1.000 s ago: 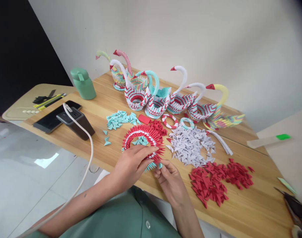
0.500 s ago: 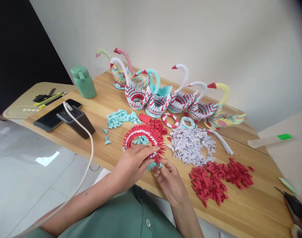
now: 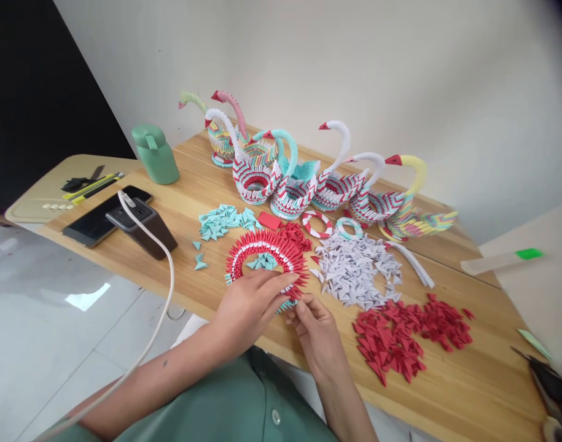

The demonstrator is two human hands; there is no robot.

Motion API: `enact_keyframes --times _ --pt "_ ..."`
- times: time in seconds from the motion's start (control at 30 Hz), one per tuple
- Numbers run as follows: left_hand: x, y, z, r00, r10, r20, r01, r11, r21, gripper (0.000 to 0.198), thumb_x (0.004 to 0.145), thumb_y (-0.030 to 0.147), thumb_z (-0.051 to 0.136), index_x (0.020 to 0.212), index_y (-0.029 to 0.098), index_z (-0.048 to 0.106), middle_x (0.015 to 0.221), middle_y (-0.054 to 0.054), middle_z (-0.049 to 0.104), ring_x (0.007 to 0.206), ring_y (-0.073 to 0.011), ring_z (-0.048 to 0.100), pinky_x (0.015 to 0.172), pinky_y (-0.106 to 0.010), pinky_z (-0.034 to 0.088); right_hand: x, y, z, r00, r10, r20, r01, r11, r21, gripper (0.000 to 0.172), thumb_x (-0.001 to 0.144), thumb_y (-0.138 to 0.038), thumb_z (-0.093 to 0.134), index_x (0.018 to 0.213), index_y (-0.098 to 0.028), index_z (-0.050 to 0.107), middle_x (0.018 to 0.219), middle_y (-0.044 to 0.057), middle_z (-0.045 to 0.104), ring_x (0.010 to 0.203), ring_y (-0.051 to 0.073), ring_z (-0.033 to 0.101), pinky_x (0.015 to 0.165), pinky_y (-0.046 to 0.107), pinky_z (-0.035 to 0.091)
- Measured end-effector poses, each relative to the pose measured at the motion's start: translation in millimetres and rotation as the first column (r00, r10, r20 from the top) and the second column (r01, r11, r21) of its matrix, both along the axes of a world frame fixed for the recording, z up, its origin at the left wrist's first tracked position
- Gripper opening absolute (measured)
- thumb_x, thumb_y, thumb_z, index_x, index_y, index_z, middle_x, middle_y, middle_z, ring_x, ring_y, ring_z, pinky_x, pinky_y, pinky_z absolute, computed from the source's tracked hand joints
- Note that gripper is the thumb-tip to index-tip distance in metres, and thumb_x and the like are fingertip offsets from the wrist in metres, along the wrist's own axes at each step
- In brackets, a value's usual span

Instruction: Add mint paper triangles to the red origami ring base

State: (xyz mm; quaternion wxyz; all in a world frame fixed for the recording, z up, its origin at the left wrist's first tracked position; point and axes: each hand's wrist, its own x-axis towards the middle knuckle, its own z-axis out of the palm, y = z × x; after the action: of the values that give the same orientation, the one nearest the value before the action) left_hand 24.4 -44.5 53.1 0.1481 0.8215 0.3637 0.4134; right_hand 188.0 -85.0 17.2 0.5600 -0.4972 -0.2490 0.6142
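Observation:
My left hand (image 3: 250, 302) is closed around the near side of a ring of folded paper pieces (image 3: 238, 255). Red points bristle outward on this ring, with a white band inside them and a turquoise row (image 3: 287, 305) along its lower edge. At the ring's near right edge, my right hand (image 3: 314, 322) is pinched with thumb and fingers against the turquoise row. The small turquoise paper piece at its fingertips is mostly hidden. Through the ring's opening, several loose turquoise pieces (image 3: 262, 261) show on the table.
Piles of turquoise (image 3: 225, 220), white (image 3: 354, 267) and red paper triangles (image 3: 395, 337) surround the work. Several paper swans (image 3: 296, 184) line the back. A black power block (image 3: 142, 224) with a white cable (image 3: 171, 276), a phone (image 3: 91, 218) and a green bottle (image 3: 156, 155) stand left.
The paper ring has tilted and shifted slightly left in my left hand. My right fingertips have moved up closer against its edge, and the turquoise piece there shows less.

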Motion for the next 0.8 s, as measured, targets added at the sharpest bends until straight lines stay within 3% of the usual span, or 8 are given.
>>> enact_keyframes --times 0.13,0.33,0.43,0.63,0.8 --pt "1.8 -0.8 -0.3 0.999 0.015 -0.032 -0.013 0.998 0.055 0.024 0.098 0.017 0.047 0.117 0.013 0.060 0.100 -0.010 0.072 0.086 -0.0211 0.070 0.072 -0.032 0.057 1.9 -1.2 2.5 0.973 0.015 0.230 -0.026 0.999 0.042 0.030 0.072 -0.047 0.080 0.071 -0.020 0.068 0.061 -0.003 0.059 0.060 0.013 0.052 0.060 0.025 0.043" --pt "3.2 -3.8 0.5 0.999 0.025 -0.046 -0.022 0.997 0.071 0.023 0.097 0.016 0.047 0.116 0.012 0.060 0.099 -0.011 0.071 0.085 -0.0231 0.070 0.069 -0.035 0.059 -2.2 -6.5 6.3 0.824 -0.086 0.560 0.003 0.989 0.148 0.024 0.081 -0.042 0.069 0.073 -0.020 0.065 0.066 -0.002 0.059 0.065 0.015 0.052 0.065 0.027 0.042" --pt "3.0 -3.9 0.7 0.999 0.027 -0.043 -0.024 0.998 0.058 0.023 0.097 0.016 0.047 0.116 0.012 0.060 0.099 -0.011 0.071 0.085 -0.0228 0.070 0.070 -0.035 0.059 -2.6 -8.8 6.0 0.793 -0.074 0.605 -0.021 0.989 0.149 0.023 0.084 -0.042 0.066 0.077 -0.020 0.065 0.069 -0.001 0.061 0.067 0.016 0.053 0.066 0.027 0.042" --pt "3.0 -2.7 -1.2 0.999 0.024 -0.030 -0.022 0.998 0.059 0.025 0.098 0.014 0.043 0.116 0.012 0.061 0.099 -0.011 0.072 0.086 -0.0207 0.070 0.072 -0.032 0.059 -1.2 -8.9 6.1 0.807 -0.056 0.588 -0.044 0.987 0.155 0.024 0.085 -0.042 0.064 0.077 -0.020 0.063 0.070 -0.001 0.063 0.067 0.016 0.055 0.064 0.027 0.043" --pt "5.4 -4.8 -5.0 0.999 0.029 -0.037 -0.026 0.996 0.082 0.026 0.097 0.012 0.044 0.116 0.012 0.062 0.099 -0.011 0.072 0.086 -0.0204 0.069 0.072 -0.032 0.059 -7.7 -8.3 7.1 0.752 -0.090 0.653 -0.042 0.982 0.184 0.022 0.087 -0.040 0.063 0.077 -0.020 0.064 0.071 0.000 0.065 0.068 0.017 0.058 0.065 0.027 0.044"
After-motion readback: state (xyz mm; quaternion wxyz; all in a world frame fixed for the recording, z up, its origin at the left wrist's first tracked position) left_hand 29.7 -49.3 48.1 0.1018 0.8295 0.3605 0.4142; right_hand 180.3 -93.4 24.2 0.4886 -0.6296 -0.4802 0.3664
